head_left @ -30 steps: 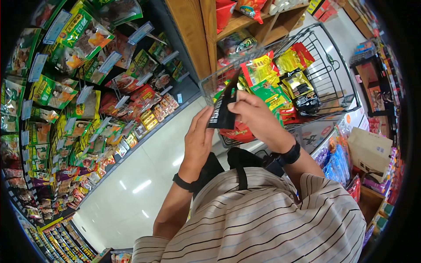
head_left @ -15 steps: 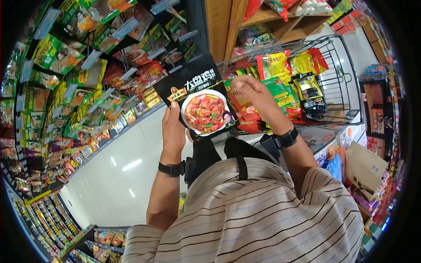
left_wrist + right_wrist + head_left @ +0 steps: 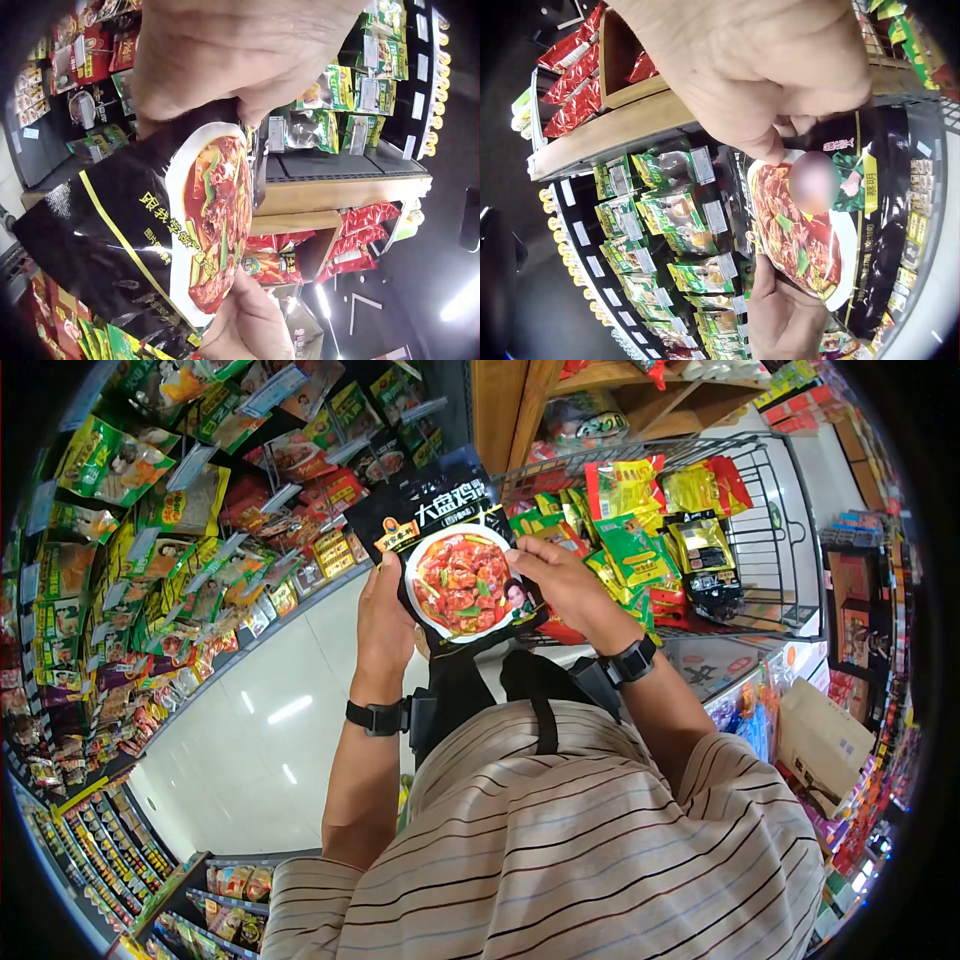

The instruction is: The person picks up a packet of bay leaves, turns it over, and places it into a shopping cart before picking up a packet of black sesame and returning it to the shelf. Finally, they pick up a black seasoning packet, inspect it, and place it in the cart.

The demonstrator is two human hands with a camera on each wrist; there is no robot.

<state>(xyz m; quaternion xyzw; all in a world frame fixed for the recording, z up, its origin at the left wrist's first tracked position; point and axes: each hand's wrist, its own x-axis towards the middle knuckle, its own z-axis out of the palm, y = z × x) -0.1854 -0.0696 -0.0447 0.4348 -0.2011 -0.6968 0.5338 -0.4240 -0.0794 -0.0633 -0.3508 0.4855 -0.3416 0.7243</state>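
Observation:
A black food packet with a bowl of red stew printed on it faces up before the person's body. The left hand grips its left edge, thumb on the front. On the right side, the right hand pinches the packet with the thumb over the printed bowl's rim. The left wrist view shows the packet tilted between the left hand above and the right hand below. In the right wrist view, the right hand is over the packet, with the left hand beneath.
A wire cart holding several colourful packets stands just beyond the right hand. Hanging packets fill the shelves at left. A wooden shelf is ahead, and a cardboard box sits at right.
The packet has turned from edge-on to face up. The right hand came off it, fingers raised, then moved back onto its right side. The view has shifted somewhat.

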